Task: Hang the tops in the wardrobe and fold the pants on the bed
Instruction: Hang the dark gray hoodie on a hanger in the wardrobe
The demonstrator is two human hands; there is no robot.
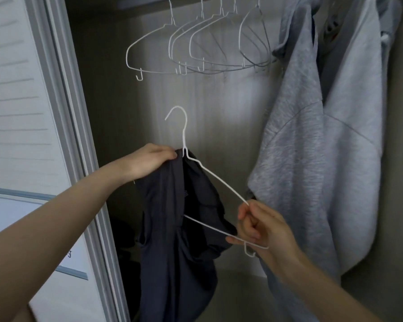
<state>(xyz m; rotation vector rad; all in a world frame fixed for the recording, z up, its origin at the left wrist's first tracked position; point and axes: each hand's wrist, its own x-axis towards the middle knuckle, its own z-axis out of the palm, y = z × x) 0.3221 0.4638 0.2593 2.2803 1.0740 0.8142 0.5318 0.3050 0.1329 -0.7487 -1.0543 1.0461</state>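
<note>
A dark navy top (175, 224) hangs bunched over the left half of a white wire hanger (219, 180), held in front of the open wardrobe. My left hand (149, 161) grips the top's fabric right at the hanger's neck. My right hand (258, 226) pinches the hanger's bare right end, where its shoulder wire and bottom bar meet. The hanger's hook points up, free of the rail. The left end of the hanger is hidden inside the fabric.
Several empty white wire hangers (196, 49) hang on the rail above. Two light grey sweatshirts (312, 147) hang at the right. A white louvred sliding door (33, 112) stands at the left. Dark items lie low inside the wardrobe (123, 231).
</note>
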